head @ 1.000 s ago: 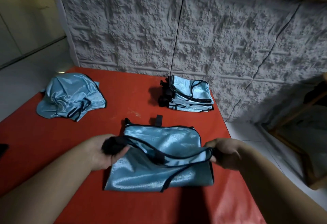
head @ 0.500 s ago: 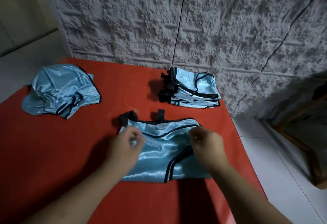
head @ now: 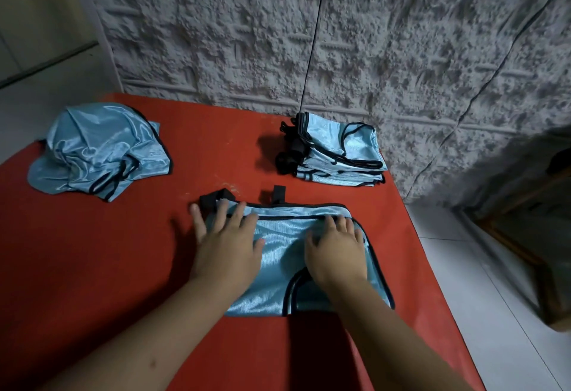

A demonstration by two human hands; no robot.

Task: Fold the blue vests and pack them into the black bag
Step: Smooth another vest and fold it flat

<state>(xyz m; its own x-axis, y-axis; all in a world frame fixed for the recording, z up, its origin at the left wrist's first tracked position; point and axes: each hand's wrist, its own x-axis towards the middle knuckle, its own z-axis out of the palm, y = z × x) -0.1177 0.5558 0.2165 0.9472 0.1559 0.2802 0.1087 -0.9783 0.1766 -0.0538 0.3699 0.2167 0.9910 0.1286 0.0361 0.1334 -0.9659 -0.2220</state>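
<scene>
A shiny light-blue vest with black trim lies folded over on the red table, right in front of me. My left hand presses flat on its left part with fingers spread. My right hand presses flat on its right part. A stack of folded blue vests sits at the back right by the wall. Crumpled, unfolded blue vests lie in a heap at the back left. No black bag is in view.
A rough grey textured wall rises right behind the table. The table's right edge drops to a white tiled floor. A dark wooden piece of furniture stands at the far right.
Both hands carried the near half of the vest away from me and laid it over the far half. They let go of the black trim and now press flat on the cloth.
</scene>
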